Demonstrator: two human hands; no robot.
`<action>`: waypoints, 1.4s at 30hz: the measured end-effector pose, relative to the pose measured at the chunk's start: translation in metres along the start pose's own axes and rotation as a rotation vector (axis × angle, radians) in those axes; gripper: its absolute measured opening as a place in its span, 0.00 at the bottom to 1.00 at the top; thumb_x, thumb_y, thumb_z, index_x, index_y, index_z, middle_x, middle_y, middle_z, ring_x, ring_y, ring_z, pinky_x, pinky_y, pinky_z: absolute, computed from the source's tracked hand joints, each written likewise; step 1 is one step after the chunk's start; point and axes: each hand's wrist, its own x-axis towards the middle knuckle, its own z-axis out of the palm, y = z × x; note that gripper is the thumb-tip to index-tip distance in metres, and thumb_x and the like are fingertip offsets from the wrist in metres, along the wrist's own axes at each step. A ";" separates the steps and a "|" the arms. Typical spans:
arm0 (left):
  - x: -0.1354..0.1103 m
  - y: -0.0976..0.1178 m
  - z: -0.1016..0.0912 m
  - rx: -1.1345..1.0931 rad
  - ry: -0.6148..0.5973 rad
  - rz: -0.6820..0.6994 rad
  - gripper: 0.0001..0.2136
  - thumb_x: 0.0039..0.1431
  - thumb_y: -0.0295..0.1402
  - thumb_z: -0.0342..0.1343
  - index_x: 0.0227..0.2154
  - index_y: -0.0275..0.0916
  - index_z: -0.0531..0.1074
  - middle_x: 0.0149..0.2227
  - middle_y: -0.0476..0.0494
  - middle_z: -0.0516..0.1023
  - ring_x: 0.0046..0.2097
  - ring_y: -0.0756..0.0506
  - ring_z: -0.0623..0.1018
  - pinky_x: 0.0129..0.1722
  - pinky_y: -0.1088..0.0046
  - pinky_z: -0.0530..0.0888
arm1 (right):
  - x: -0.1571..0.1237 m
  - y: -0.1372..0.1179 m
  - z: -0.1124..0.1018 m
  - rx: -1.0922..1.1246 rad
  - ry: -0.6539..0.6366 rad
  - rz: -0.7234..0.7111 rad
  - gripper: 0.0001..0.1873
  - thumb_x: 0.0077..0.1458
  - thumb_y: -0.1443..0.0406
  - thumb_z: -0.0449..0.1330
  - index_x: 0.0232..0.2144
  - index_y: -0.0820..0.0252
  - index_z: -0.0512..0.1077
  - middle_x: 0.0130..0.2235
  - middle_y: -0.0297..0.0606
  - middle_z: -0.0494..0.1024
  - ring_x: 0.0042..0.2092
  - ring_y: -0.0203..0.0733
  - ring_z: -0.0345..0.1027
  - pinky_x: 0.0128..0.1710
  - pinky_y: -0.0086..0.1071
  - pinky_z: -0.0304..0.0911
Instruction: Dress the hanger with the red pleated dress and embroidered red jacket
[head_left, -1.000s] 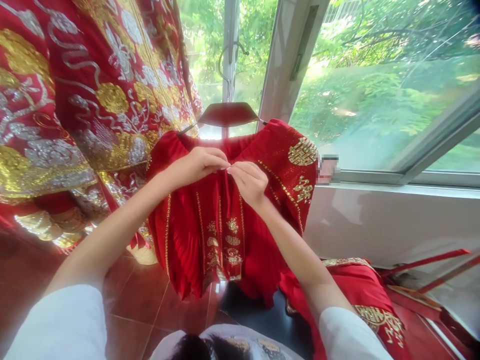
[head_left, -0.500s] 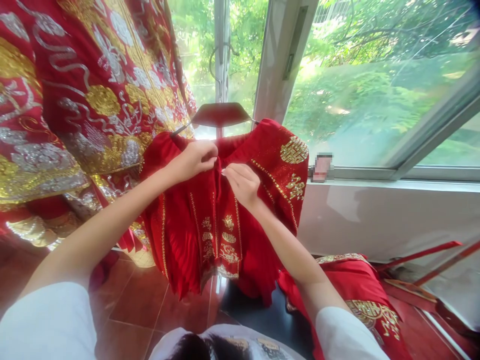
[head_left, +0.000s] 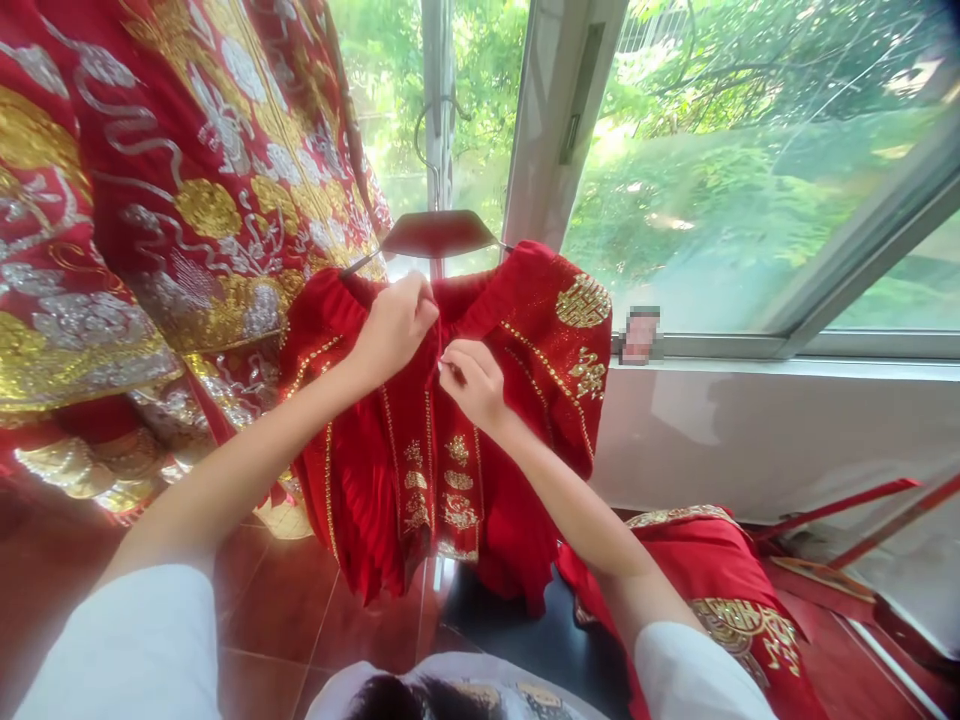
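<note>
A red jacket [head_left: 517,440] with gold embroidery and beaded lines hangs in front of me on a dark hanger [head_left: 439,232]. My left hand [head_left: 401,318] is closed at the top of its front opening, just under the neckline, the fingers pinching the cloth edge there. Slightly lower and to the right, my right hand [head_left: 471,382] pinches the same front edge between thumb and fingers. Whether a zip or fastener lies in either pinch is hidden. Below the hands, the front panels hang close together with matching gold motifs.
Large red gowns [head_left: 187,200] with gold and silver embroidery hang close on the left. A folded red garment [head_left: 675,570] lies at lower right, beside a dark flat surface [head_left: 525,630]. A window [head_left: 750,200] and its sill [head_left: 787,372] stand behind; the floor [head_left: 277,600] is tiled.
My right hand has moved slightly down along the front edge. The left hand has turned and its fingers curl more, staying by the neckline. The jacket hangs almost unchanged.
</note>
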 end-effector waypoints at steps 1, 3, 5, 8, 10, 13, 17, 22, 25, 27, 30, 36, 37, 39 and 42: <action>0.003 0.001 0.005 -0.104 0.042 -0.095 0.05 0.58 0.24 0.45 0.28 0.39 0.63 0.26 0.49 0.68 0.29 0.49 0.70 0.36 0.70 0.69 | 0.000 -0.001 0.002 0.009 0.006 -0.002 0.07 0.58 0.73 0.55 0.35 0.59 0.71 0.35 0.40 0.77 0.38 0.38 0.73 0.37 0.33 0.73; 0.012 0.004 0.012 -0.354 0.059 -0.310 0.07 0.60 0.24 0.42 0.28 0.40 0.60 0.24 0.51 0.67 0.27 0.50 0.69 0.35 0.71 0.71 | 0.001 -0.004 0.005 0.030 0.018 0.027 0.08 0.58 0.73 0.54 0.34 0.58 0.71 0.36 0.40 0.77 0.39 0.38 0.73 0.34 0.30 0.72; 0.018 0.005 0.015 -0.546 0.022 -0.449 0.08 0.61 0.24 0.40 0.29 0.40 0.60 0.23 0.52 0.65 0.25 0.51 0.69 0.34 0.72 0.72 | 0.005 -0.007 0.006 0.060 0.026 0.066 0.07 0.58 0.72 0.54 0.33 0.58 0.70 0.36 0.40 0.77 0.37 0.37 0.73 0.29 0.28 0.70; 0.016 0.006 0.006 -0.505 -0.010 -0.304 0.07 0.57 0.23 0.44 0.31 0.39 0.65 0.23 0.53 0.65 0.26 0.52 0.68 0.33 0.73 0.71 | 0.011 -0.013 0.003 0.138 0.023 0.206 0.05 0.56 0.71 0.55 0.30 0.58 0.67 0.34 0.38 0.77 0.32 0.34 0.71 0.24 0.25 0.67; 0.009 0.006 -0.008 -0.356 -0.057 -0.100 0.06 0.52 0.23 0.49 0.30 0.37 0.70 0.24 0.52 0.68 0.27 0.52 0.68 0.34 0.73 0.70 | 0.015 -0.018 -0.001 0.249 0.012 0.415 0.03 0.55 0.69 0.56 0.29 0.58 0.65 0.34 0.37 0.76 0.29 0.32 0.70 0.21 0.25 0.65; -0.002 0.004 -0.031 -0.214 -0.302 0.071 0.05 0.50 0.27 0.53 0.27 0.35 0.74 0.25 0.50 0.73 0.29 0.51 0.70 0.33 0.73 0.68 | 0.022 -0.024 -0.007 0.452 0.013 0.684 0.05 0.53 0.69 0.57 0.28 0.58 0.62 0.34 0.33 0.74 0.25 0.29 0.67 0.20 0.24 0.65; -0.010 0.000 -0.041 -0.194 -0.480 0.096 0.09 0.54 0.35 0.57 0.31 0.36 0.78 0.28 0.47 0.78 0.29 0.50 0.73 0.31 0.73 0.67 | 0.030 -0.025 -0.011 0.590 -0.002 0.747 0.07 0.50 0.70 0.59 0.32 0.57 0.63 0.32 0.29 0.72 0.25 0.28 0.65 0.20 0.23 0.65; -0.006 -0.009 -0.024 -0.324 -0.235 0.008 0.10 0.57 0.37 0.56 0.26 0.35 0.75 0.24 0.48 0.75 0.29 0.51 0.72 0.30 0.74 0.68 | 0.030 -0.028 -0.009 0.483 -0.008 0.620 0.08 0.52 0.71 0.59 0.34 0.56 0.66 0.33 0.30 0.72 0.29 0.29 0.66 0.24 0.23 0.65; 0.003 -0.016 -0.019 -0.429 0.048 -0.096 0.14 0.60 0.41 0.55 0.24 0.37 0.71 0.20 0.51 0.67 0.26 0.52 0.70 0.26 0.76 0.67 | 0.023 -0.033 -0.008 0.330 -0.066 0.436 0.06 0.54 0.71 0.57 0.34 0.57 0.68 0.32 0.32 0.75 0.28 0.30 0.66 0.27 0.25 0.66; 0.004 -0.017 -0.026 -0.539 0.114 -0.133 0.18 0.62 0.48 0.51 0.26 0.39 0.70 0.19 0.52 0.64 0.24 0.52 0.70 0.24 0.76 0.68 | 0.019 -0.036 -0.013 0.260 -0.192 0.265 0.07 0.56 0.72 0.55 0.35 0.58 0.71 0.32 0.34 0.78 0.30 0.32 0.68 0.30 0.27 0.67; -0.006 -0.011 -0.052 -0.678 -0.133 -0.096 0.28 0.58 0.61 0.42 0.26 0.42 0.70 0.20 0.49 0.66 0.26 0.49 0.74 0.22 0.74 0.69 | 0.022 -0.039 -0.031 0.230 -0.494 0.122 0.11 0.56 0.71 0.55 0.41 0.61 0.74 0.37 0.38 0.81 0.29 0.32 0.69 0.31 0.27 0.66; -0.024 0.005 -0.076 -0.344 -0.554 0.056 0.25 0.59 0.56 0.47 0.39 0.41 0.78 0.41 0.38 0.81 0.45 0.42 0.79 0.41 0.65 0.74 | 0.050 -0.060 -0.077 0.287 -0.981 0.140 0.15 0.58 0.69 0.55 0.46 0.59 0.76 0.37 0.36 0.83 0.26 0.30 0.70 0.29 0.26 0.64; -0.025 0.005 -0.070 -0.224 -0.508 0.089 0.23 0.61 0.53 0.48 0.43 0.41 0.77 0.45 0.38 0.80 0.47 0.42 0.78 0.46 0.63 0.72 | 0.051 -0.069 -0.082 0.369 -1.005 0.118 0.15 0.58 0.70 0.54 0.44 0.58 0.76 0.39 0.35 0.83 0.28 0.31 0.72 0.31 0.25 0.64; -0.026 0.003 -0.055 -0.019 -0.473 0.158 0.22 0.61 0.50 0.49 0.47 0.40 0.75 0.48 0.38 0.79 0.49 0.41 0.77 0.54 0.57 0.66 | 0.045 -0.090 -0.090 0.585 -1.051 0.088 0.14 0.56 0.71 0.54 0.41 0.57 0.77 0.37 0.33 0.83 0.32 0.30 0.74 0.33 0.23 0.65; -0.032 -0.004 -0.038 0.103 -0.595 0.203 0.21 0.64 0.48 0.47 0.50 0.40 0.73 0.46 0.40 0.80 0.44 0.42 0.77 0.56 0.55 0.59 | 0.025 -0.125 -0.103 0.853 -1.184 -0.083 0.10 0.52 0.70 0.59 0.34 0.52 0.77 0.30 0.29 0.81 0.31 0.30 0.75 0.30 0.21 0.65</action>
